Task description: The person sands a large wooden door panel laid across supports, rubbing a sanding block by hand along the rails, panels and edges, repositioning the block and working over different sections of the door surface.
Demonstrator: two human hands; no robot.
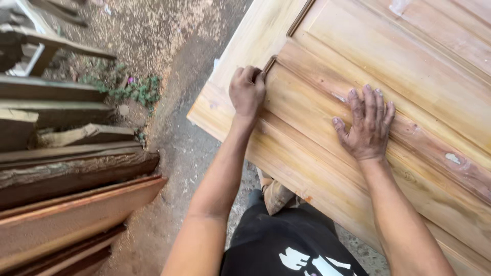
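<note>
Outdoors, a pale wooden door (409, 97) lay flat and raised off the ground, its near corner jutting out over the dirt and sawdust (169, 46); what carried it could not be seen. Both hands worked on its panelled face, well apart from each other. The left hand (247, 92) was curled into a loose fist near the door's left edge, its fingertips (258, 76) pinched against the end of a thin dark strip or groove (269, 64) where the frame met the raised panel, as if it pressed something small into that seam; whether it gripped a tool or a scrap of sandpaper could not be told. The right hand (367, 125) lay spread and flat, fingers splayed, on the middle boards of the panel, holding nothing. It seemed set there to steady the door and take the person's weight while leaning over the work. A foot (276, 195) showed just under the door's near edge, close in, which fitted that leaning stance. Away to the left, rough planks (76, 199) were stacked beside the bare ground, with a patch of weeds (134, 91) beyond them.
</note>
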